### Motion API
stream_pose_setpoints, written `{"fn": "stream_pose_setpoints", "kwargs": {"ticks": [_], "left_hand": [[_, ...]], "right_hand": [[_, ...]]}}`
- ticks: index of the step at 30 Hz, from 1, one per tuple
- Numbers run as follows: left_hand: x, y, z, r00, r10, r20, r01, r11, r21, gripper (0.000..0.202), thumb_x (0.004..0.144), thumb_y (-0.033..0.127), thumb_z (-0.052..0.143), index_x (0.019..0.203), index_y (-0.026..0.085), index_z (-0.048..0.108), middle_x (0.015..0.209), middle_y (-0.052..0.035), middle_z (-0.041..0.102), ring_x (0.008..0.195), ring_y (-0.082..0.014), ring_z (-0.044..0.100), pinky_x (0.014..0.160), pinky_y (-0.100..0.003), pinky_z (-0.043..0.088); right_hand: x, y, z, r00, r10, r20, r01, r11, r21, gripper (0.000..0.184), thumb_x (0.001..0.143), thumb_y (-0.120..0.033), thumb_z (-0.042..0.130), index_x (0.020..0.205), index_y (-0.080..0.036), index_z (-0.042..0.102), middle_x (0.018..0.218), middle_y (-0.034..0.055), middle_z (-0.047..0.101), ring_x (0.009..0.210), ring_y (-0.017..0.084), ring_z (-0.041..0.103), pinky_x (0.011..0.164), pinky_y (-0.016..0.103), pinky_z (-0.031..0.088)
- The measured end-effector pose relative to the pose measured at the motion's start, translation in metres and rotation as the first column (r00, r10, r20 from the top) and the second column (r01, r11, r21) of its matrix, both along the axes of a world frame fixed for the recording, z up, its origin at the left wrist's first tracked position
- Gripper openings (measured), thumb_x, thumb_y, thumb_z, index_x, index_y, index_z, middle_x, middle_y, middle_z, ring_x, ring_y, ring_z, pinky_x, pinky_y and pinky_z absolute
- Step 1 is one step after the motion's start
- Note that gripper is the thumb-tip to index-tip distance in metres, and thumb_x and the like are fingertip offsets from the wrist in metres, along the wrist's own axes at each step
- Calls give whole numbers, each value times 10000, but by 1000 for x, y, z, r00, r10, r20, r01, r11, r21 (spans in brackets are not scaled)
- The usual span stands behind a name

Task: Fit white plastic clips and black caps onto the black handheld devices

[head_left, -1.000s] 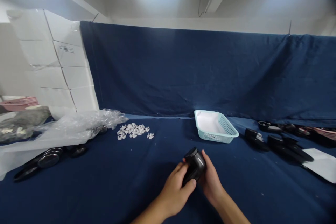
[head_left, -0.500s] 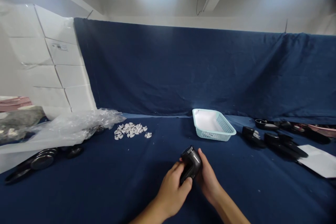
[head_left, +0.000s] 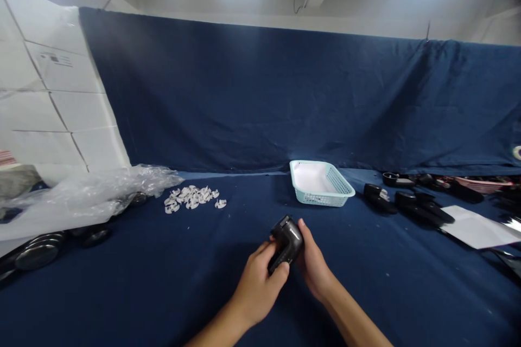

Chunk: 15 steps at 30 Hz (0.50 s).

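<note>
A glossy black handheld device [head_left: 290,239] with a bent, rounded head and pale lettering on its side is held up over the blue cloth. My left hand [head_left: 260,284] is closed around its lower part, the thumb pressed along the near side. On the other side, my right hand [head_left: 314,263] cups the head, its fingers partly hidden behind the device. The head's flat end points up and to the left. Which kind of device it is, I cannot tell for certain.
Small white plastic parts [head_left: 191,196] lie heaped at back left, beside clear plastic wrap [head_left: 93,195] over black round pieces [head_left: 38,254]. A light-blue basket [head_left: 323,199] with a white liner stands behind my hands. Several black parts [head_left: 419,207] and a white sheet [head_left: 478,227] lie right.
The whole view has shifted, so the basket and white parts appear further left and slightly higher. Both hands keep their hold on the device, which looks slightly turned, with its lettering clearer.
</note>
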State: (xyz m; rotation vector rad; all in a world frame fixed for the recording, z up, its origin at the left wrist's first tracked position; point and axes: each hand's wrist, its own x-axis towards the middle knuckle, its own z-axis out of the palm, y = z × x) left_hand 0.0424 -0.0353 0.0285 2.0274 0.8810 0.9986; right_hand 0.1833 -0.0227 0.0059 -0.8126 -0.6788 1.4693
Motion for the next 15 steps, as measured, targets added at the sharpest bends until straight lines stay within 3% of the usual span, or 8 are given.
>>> {"fn": "stream_pose_setpoints", "kwargs": {"ticks": [9,15], "left_hand": [[1,1,0,999,-18,43,20,999,-49,298,876,267,518,1145,190,618,1081,-54,638,992,-205,578,906,-291,426],[0,3,-5,994,-84,68,87,995,-41,442,854,253,538,1292,207,514,1244,-64,576,1131,-228,517,991,-322,372]], "right_hand": [[-1,-1,-5,991,-93,94,85,992,90,478,837,-594,496,910,-182,727,951,43,715,1027,224,581,970,322,373],[-5,-3,-5,984,-129,126,127,992,26,432,807,-585,545,863,-193,718,827,14,700,894,213,591,877,307,417]]}}
